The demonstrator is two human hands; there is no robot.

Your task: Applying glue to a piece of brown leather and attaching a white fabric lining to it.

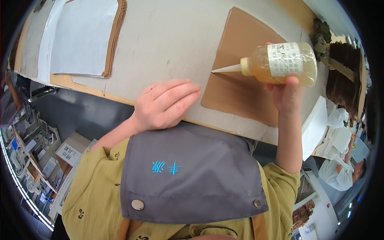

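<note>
My right hand (289,90) is wrapped around a clear squeeze bottle (303,64) of amber liquid with a white label. The bottle lies nearly level, its yellow cap and pale pointed nozzle (228,69) aimed left. Its tip is at the left part of a brown flat panel (244,96) on the table; whether it touches cannot be made out. My left hand (168,102) rests at the table's near edge, left of the panel, holding nothing, with its fingers stretched out and lying side by side.
A stack of brown panels topped by a white sheet (85,36) lies at the table's far left. Dark brown pieces (345,78) and white sheets (315,128) are at the right. A cardboard box (72,149) stands below left. Another person (340,174) sits at the far right.
</note>
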